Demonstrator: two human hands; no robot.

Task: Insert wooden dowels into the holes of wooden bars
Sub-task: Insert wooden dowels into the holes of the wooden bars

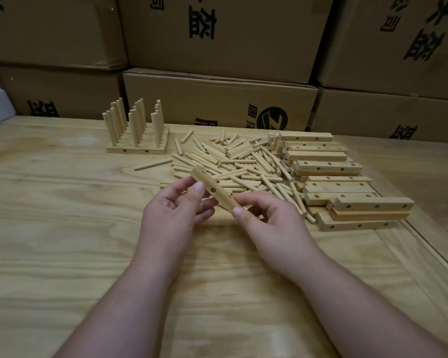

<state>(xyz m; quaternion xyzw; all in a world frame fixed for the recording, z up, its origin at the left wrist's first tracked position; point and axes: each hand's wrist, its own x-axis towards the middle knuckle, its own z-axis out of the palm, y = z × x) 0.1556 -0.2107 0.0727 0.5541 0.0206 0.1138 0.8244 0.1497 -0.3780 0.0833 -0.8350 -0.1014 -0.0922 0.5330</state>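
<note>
Nearest the camera, at centre frame, both hands hold one wooden bar [212, 190] above the table [62, 228]. The left hand [170, 210] grips its upper-left half, thumb laid across the drilled face and fingers curled behind. The right hand [264, 218] pinches the lower-right end between thumb and fingertips, its other fingers loosely bent. The bar is tilted, running from upper left to lower right, with one hole plainly facing up; no dowel sits in it, and neither hand carries one. Both forearms reach in from the bottom edge, converging on the bar.

Just beyond the hands, at mid-frame, lies a loose heap of dowels [233, 164], still large. To its right, a stack of undrilled-looking and drilled empty bars [329, 182] waits in rough rows. Further back, in the upper left, stands a group of finished bars [137, 148] with dowels upright in them.

By my judgement the work is in an early-to-middle stage: a handful of bars are done, many more remain. Cardboard boxes [217, 99] close the background.
</note>
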